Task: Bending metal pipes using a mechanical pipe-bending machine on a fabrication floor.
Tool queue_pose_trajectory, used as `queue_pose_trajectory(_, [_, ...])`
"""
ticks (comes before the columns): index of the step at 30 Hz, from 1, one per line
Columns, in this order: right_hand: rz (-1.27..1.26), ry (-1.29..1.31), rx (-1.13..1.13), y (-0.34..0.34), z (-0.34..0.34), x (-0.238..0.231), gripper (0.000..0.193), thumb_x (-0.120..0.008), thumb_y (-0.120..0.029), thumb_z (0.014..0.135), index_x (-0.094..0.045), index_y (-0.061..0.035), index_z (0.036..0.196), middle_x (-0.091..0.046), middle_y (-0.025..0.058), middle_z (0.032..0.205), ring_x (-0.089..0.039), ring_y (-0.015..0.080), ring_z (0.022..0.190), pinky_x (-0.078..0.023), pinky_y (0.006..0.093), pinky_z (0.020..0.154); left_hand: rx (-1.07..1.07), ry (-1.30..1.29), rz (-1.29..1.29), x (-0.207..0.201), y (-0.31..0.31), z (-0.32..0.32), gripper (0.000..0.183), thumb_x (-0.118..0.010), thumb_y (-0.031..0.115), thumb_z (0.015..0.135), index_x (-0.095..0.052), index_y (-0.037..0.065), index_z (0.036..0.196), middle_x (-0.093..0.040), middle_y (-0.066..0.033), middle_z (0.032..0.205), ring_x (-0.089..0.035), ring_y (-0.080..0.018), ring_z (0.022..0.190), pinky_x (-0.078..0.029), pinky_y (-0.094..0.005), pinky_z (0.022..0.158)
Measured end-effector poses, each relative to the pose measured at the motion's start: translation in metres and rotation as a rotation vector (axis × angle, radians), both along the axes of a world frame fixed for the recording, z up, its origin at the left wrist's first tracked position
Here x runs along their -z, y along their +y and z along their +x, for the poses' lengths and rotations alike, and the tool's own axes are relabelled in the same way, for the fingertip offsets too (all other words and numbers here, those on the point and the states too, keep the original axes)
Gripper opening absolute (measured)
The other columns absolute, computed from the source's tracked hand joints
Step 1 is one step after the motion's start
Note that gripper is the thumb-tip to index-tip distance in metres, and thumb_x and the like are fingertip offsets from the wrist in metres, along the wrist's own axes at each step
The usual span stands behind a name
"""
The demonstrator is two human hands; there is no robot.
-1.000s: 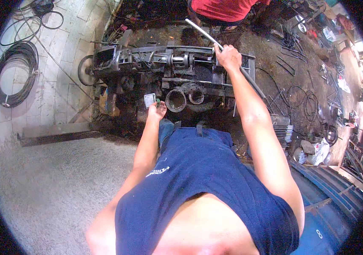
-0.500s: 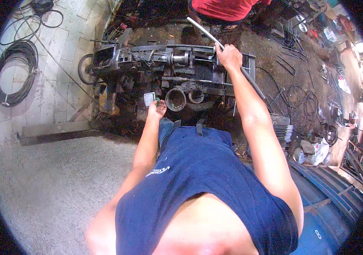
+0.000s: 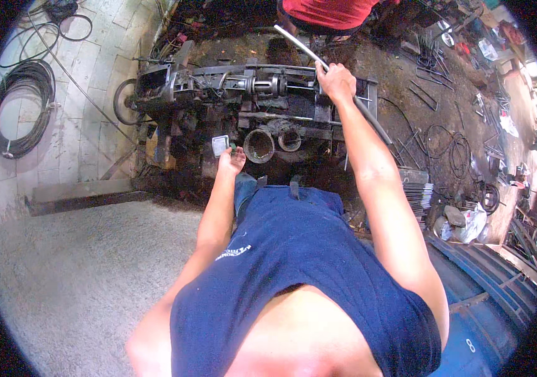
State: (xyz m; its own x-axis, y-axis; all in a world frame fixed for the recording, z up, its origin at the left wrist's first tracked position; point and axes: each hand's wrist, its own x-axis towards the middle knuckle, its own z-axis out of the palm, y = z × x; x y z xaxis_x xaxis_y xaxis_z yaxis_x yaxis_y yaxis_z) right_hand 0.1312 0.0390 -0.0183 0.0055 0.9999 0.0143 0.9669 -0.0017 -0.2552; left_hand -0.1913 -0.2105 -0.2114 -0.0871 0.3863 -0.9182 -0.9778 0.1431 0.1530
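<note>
My right hand (image 3: 338, 83) is wrapped round a long straight metal rod (image 3: 301, 43) lying slantwise over the right end of a dark, greasy machine (image 3: 237, 83). The rod's bright far end points up and left; its darker near part runs past my wrist. My left hand (image 3: 233, 161) is at the machine's near side with fingers half curled and slightly apart. Its fingertips are by a small green part (image 3: 232, 146) beside a pale square plate (image 3: 220, 146). Whether they touch the green part is too small to tell. Two round pipe-like openings, the larger one (image 3: 259, 146) nearest, face me.
A person in a red top (image 3: 331, 12) crouches beyond the machine. Coiled black cable (image 3: 22, 108) lies on pale tiles at left. Bent rods (image 3: 424, 95) and loose wire (image 3: 447, 146) cover the right floor. Stacked metal strips (image 3: 416, 193) and blue metal panels (image 3: 469, 283) are near my right arm.
The slotted, shiny part in the middle of the machine shows a different face, as if turned. My right hand and the rod have shifted very slightly left. My left hand stays in place.
</note>
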Motion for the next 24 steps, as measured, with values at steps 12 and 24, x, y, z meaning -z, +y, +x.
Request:
queue_pose_trajectory(12, [-0.011, -0.012, 0.001, -0.002, 0.001, -0.005, 0.066, -0.038, -0.061, 0.091, -0.07, -0.0036, 0.095, -0.067, 0.0193, 0.098, -0.065, 0.0344, 0.094, -0.052, 0.0448, 0.08, -0.017, -0.029, 0.032, 0.002, -0.001, -0.002, 0.026, -0.042, 0.025, 0.099, -0.045, 0.0, 0.104, -0.058, -0.0124, 0.09, -0.059, -0.0246, 0.078, -0.05, -0.035, 0.064])
queue_pose_trajectory(24, [-0.013, 0.007, -0.003, -0.001, 0.005, -0.003, 0.068, -0.037, -0.061, 0.091, -0.069, -0.0016, 0.096, -0.066, 0.0213, 0.101, -0.065, 0.0376, 0.094, -0.051, 0.047, 0.083, 0.016, 0.035, -0.048, -0.01, 0.003, 0.006, 0.028, -0.04, 0.025, 0.098, -0.053, 0.0, 0.094, -0.061, -0.009, 0.085, -0.062, -0.0219, 0.078, -0.049, -0.0339, 0.065])
